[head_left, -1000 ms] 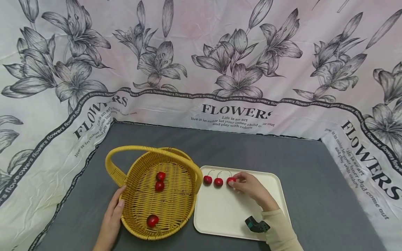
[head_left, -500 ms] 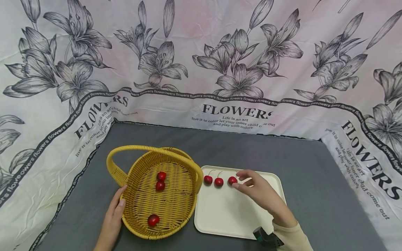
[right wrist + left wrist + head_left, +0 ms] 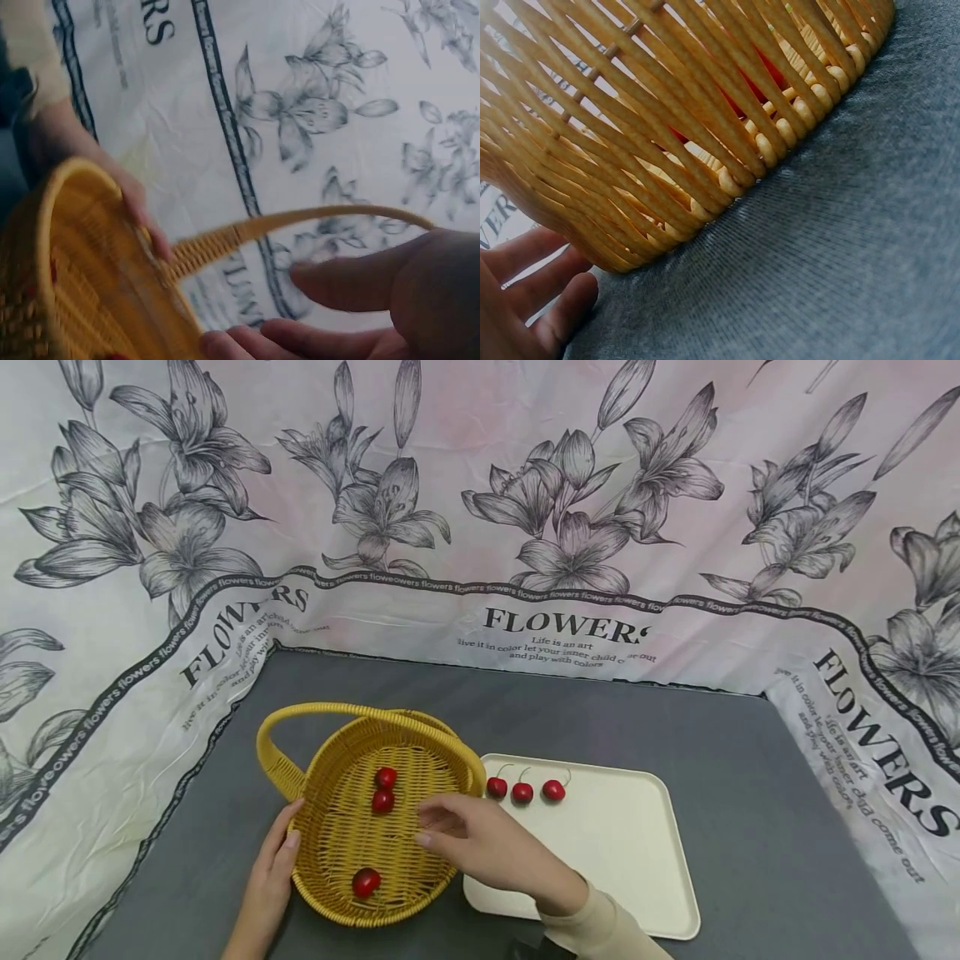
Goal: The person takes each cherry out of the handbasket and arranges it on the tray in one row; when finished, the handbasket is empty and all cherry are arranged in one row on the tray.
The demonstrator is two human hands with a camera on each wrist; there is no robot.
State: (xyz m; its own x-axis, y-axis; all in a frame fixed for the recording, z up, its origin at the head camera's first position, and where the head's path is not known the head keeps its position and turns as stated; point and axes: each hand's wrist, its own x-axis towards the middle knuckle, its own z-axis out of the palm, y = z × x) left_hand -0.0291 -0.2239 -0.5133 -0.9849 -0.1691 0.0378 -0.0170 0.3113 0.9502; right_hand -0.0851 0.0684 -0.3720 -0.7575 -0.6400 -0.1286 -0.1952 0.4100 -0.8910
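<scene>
My left hand (image 3: 268, 872) rests against the left side of a yellow wicker basket (image 3: 307, 893), by the foot of its handle. Its fairly straight fingers (image 3: 536, 289) touch the woven wall from outside. Inside the basket lie two red cherries (image 3: 383, 801) close together and another cherry (image 3: 366, 882) nearer the front. Over the basket's right side hovers my right hand (image 3: 491, 843), thumb and fingers apart, with nothing seen between them. A cream tray (image 3: 600, 860) stands to the right, bearing a row of three stemmed cherries (image 3: 522, 792) along its far edge.
The basket's tall arched handle (image 3: 367, 712) leans over its far side. Dark grey cloth (image 3: 720, 777) covers the table. White fabric (image 3: 420, 635) printed with flowers and lettering hangs behind and along the sides.
My right hand has let go of the rightmost cherry on the tray and moved left over the basket. The left hand stays at the basket's side.
</scene>
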